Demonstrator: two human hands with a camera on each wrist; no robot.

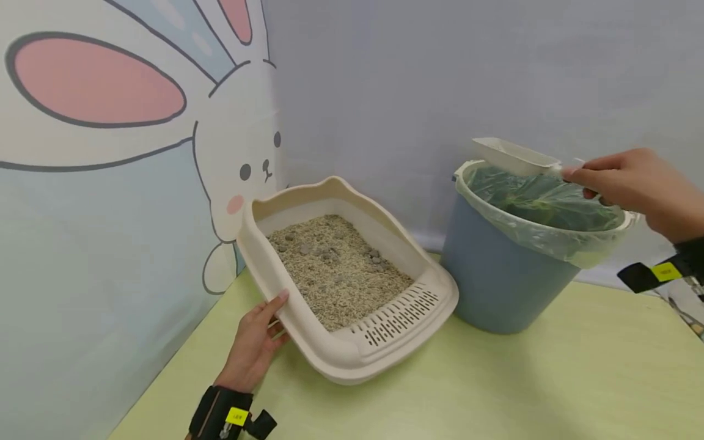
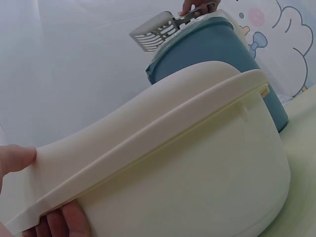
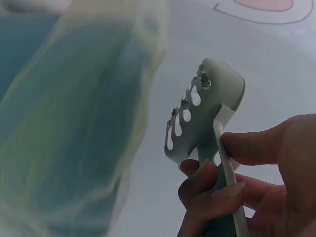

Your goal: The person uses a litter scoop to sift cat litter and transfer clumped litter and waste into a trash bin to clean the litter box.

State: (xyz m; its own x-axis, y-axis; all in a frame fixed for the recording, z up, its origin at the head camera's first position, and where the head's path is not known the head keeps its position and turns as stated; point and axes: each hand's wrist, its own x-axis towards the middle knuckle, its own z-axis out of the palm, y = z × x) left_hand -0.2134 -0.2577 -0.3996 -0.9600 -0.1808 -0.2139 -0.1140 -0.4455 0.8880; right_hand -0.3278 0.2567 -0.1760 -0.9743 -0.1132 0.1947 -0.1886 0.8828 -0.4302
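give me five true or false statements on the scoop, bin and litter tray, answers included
1. The right hand holds the scoop. True.
2. The left hand is inside the bin. False: it grips the side of the tray.
3. A see-through bag lines the bin. True.
4. The tray is empty. False: it holds litter with darker clumps.
5. In the head view, the bin stands to the left of the tray. False: it stands to the right.

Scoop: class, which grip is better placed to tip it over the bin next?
Probably the right grip: it holds the scoop near the lined bin, while the left grip holds the litter tray, farther away.
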